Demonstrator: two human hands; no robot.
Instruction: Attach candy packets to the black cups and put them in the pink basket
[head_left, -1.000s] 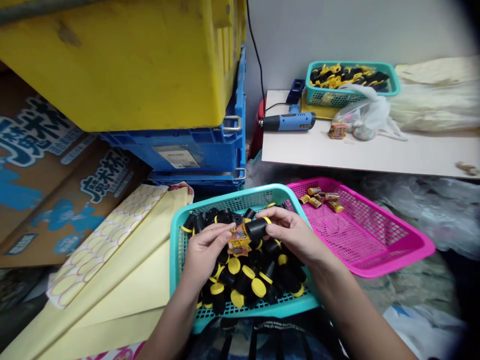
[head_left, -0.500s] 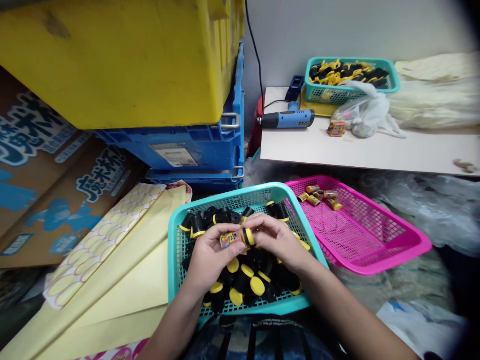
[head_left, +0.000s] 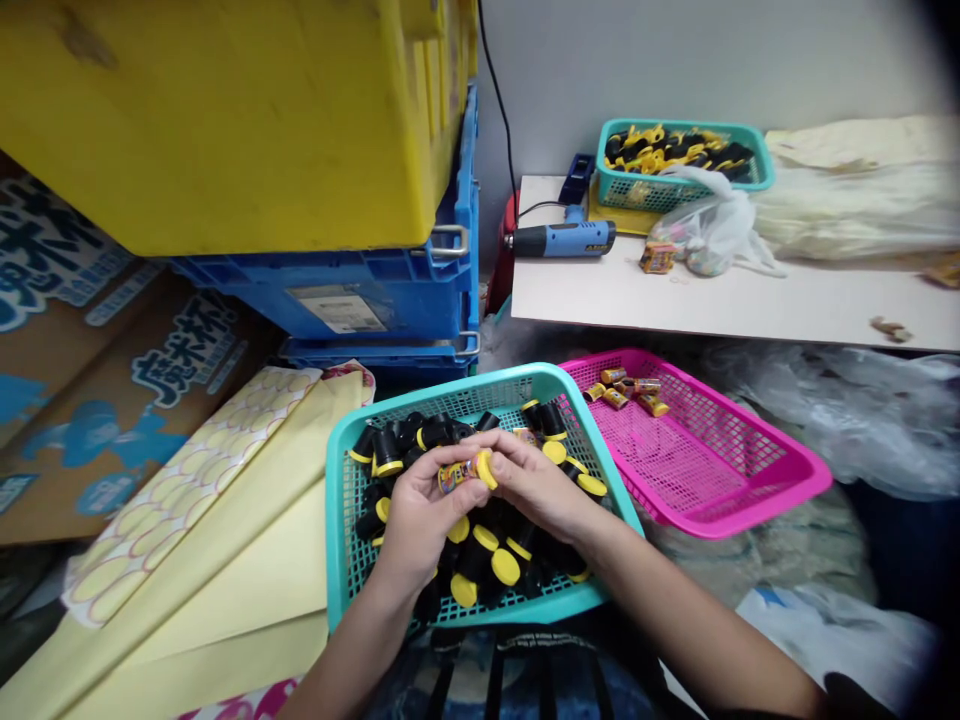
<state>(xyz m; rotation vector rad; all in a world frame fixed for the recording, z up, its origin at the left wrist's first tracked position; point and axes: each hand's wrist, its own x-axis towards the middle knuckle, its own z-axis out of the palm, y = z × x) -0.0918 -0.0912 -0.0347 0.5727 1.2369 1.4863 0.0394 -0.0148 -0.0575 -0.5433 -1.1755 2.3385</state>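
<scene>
Both hands are over a teal plastic mesh basket (head_left: 480,395) heaped with black cylinders with yellow caps (head_left: 480,565). My left hand (head_left: 424,520) and my right hand (head_left: 536,490) together pinch one small cylinder (head_left: 461,475) with a colourful printed wrapper and a yellow cap. The fingers of both hands meet around it and hide part of it. Beneath my palms, the loose cylinders lie close, and several touch the basket walls.
To the right lies a pink mesh basket (head_left: 720,490) with several small wrapped cylinders. Blue crates (head_left: 352,310) under a yellow crate (head_left: 210,130) stand ahead, with cardboard boxes and yellow sheets at left. A white shelf (head_left: 735,300) holds a blue heat gun, a teal basket and a plastic bag.
The held cylinder now sits between my fingertips with its wrapper in place and its yellow cap showing at the right. My hands have closed in around it, and the view has drifted slightly.
</scene>
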